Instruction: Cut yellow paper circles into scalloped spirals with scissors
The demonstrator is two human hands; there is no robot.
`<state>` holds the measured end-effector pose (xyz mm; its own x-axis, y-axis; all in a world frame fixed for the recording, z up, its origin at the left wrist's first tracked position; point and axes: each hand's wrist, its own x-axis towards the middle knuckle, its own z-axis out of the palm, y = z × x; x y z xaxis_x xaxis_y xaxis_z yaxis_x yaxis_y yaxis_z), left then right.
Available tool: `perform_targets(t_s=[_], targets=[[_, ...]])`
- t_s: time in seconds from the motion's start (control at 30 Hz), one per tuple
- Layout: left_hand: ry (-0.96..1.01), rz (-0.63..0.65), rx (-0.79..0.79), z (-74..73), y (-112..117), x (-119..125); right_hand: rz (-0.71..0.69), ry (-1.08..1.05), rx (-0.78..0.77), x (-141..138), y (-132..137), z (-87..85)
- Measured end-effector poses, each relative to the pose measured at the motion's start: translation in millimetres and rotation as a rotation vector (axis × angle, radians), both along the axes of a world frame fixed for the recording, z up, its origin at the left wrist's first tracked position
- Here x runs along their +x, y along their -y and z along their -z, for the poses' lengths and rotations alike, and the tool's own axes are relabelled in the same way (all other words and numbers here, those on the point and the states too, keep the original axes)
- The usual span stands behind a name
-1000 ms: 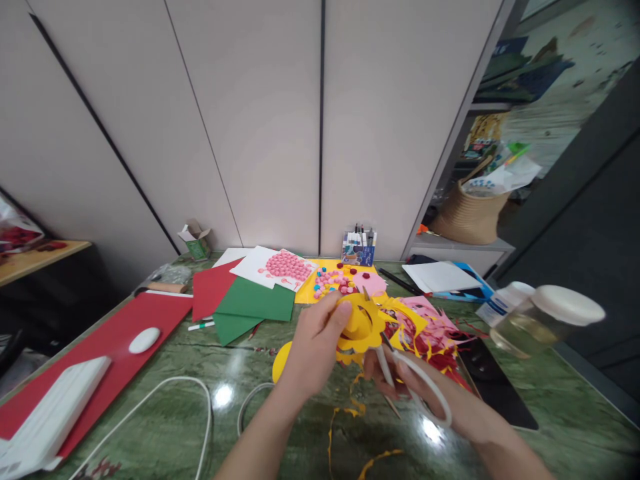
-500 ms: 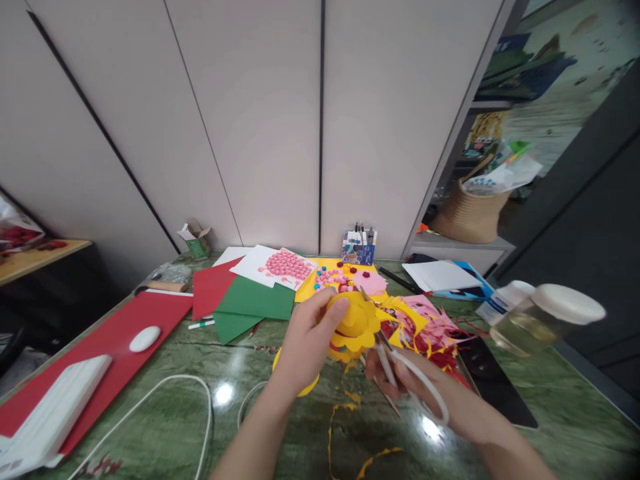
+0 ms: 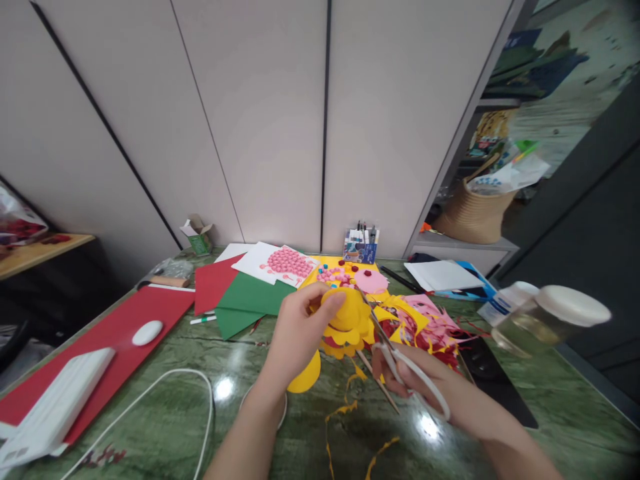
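My left hand (image 3: pixel 296 333) pinches a yellow paper cut-out (image 3: pixel 345 323) with a scalloped edge, held above the green marble table (image 3: pixel 165 427). My right hand (image 3: pixel 405 373) grips white-handled scissors (image 3: pixel 400 363), blades spread wide and pointing up toward the paper's right edge. A thin yellow paper strip (image 3: pixel 345 417) trails from the cut-out down onto the table. A yellow disc (image 3: pixel 306 379) lies under my left wrist.
Red and green card sheets (image 3: pixel 240 297), a pink-dotted sheet (image 3: pixel 285 263), scraps of pink, red and yellow paper (image 3: pixel 430 327), a pen holder (image 3: pixel 359 245), a white mouse (image 3: pixel 147 331) on a red mat, a white cable (image 3: pixel 180 407), and a lidded jar (image 3: pixel 545 320) at right.
The scissor blades have spread wider and swung up toward the paper. My left hand has turned the yellow cut-out and shifted slightly left and up.
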<state>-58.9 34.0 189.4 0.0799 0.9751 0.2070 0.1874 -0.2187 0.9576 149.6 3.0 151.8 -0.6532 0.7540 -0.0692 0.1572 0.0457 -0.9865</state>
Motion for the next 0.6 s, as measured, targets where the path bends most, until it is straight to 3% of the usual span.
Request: perform_targets(t_s=[0.4, 0.6], targets=[[-0.168, 0.078, -0.007, -8.1, 2.1, -21.9, -0.013, 0.168, 0.014, 0.2, 0.7, -10.5], [-0.24, 0.144, -0.004, -11.4, 5.0, -33.6, -0.067, 0.257, 0.037, 5.3, -0.3, -7.0]])
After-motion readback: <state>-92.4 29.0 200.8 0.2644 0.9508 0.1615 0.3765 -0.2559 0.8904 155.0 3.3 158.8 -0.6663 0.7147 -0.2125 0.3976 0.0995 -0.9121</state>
